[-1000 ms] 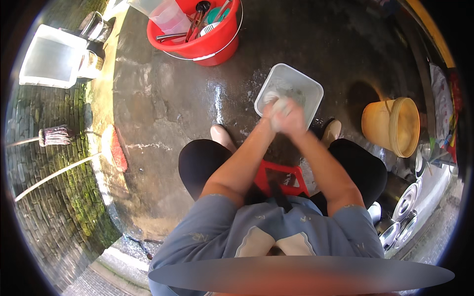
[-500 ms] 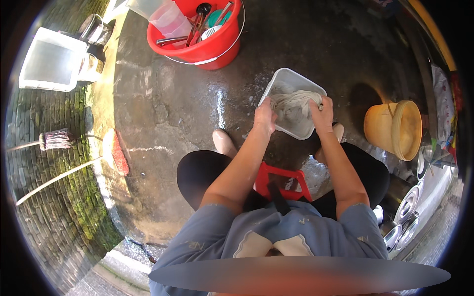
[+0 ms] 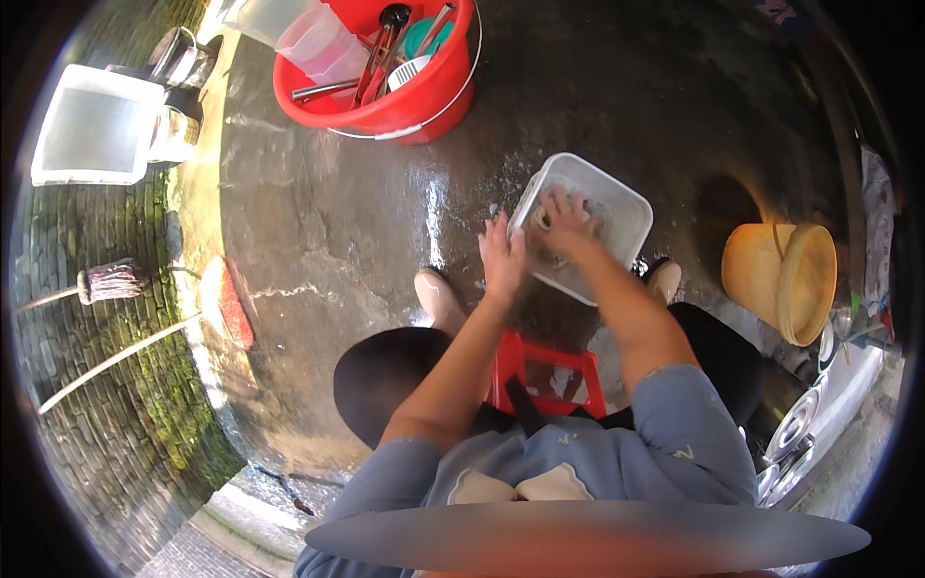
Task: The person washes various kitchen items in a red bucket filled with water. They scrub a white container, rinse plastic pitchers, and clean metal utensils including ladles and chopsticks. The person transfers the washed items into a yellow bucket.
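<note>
Between my feet a whitish rectangular plastic tub (image 3: 631, 217) stands on the wet floor. My right hand (image 3: 568, 229) is inside it, slightly blurred, palm down with fingers spread. Beneath that hand lies a pale wet cloth (image 3: 541, 219), mostly covered, so only bits of it show. At the tub's left rim is my left hand (image 3: 503, 255), its fingers apart and nothing in them; whether it touches the rim I cannot tell.
Ahead to the left stands a red bucket (image 3: 424, 125) of utensils and clear containers. A yellowish bucket (image 3: 756, 265) lies tipped at right. A red stool (image 3: 511, 361) is under me. On the left are a broom (image 3: 226, 301), a mop (image 3: 111, 281) and a translucent box (image 3: 101, 125).
Both hands have let go of the cloth they held bunched. My right hand has moved left, over the cloth, and my left hand sits outside the tub. The tub appears slightly nearer.
</note>
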Motion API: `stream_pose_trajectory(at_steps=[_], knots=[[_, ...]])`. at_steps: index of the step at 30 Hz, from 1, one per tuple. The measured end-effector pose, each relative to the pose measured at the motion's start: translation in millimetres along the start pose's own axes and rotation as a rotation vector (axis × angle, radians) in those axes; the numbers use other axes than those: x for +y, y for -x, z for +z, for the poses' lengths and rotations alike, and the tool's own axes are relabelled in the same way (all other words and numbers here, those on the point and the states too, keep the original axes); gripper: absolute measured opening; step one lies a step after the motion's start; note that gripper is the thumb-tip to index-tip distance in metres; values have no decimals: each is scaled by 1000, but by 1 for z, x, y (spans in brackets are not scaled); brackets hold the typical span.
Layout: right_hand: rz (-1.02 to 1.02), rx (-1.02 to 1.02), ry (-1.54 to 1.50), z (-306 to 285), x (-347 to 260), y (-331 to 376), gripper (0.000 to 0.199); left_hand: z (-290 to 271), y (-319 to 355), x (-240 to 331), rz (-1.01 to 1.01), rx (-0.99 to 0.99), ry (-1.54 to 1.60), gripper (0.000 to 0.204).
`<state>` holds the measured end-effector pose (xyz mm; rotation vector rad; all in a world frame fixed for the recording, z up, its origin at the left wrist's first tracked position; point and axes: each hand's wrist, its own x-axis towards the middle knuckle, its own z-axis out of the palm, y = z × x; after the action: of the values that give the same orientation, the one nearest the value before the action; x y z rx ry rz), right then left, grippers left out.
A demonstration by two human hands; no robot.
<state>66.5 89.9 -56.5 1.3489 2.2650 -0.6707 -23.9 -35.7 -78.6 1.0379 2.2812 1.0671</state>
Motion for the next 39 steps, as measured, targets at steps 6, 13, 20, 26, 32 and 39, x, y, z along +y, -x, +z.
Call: stream_pose_trajectory(at_steps=[6,13,20,26,32,39], knots=[[11,-138,217,75,11,-54,84,8,13,-10,-81,-122,359,46],[-180,21,230,163,74,-125,70,3,5,3,-110,-158,364,45],[-107,-453,175,-20,19,-101,54,23,-5,-6,-33,-100,366,46],[264,209,-143,43,26,-49,69,9,-4,15,-271,-198,458,51],[318,-81,-310,105,35,-90,72,3,0,16,-332,-193,512,52],[219,-267,-207,93,49,-99,65,11,-4,15,-301,-180,508,50]])
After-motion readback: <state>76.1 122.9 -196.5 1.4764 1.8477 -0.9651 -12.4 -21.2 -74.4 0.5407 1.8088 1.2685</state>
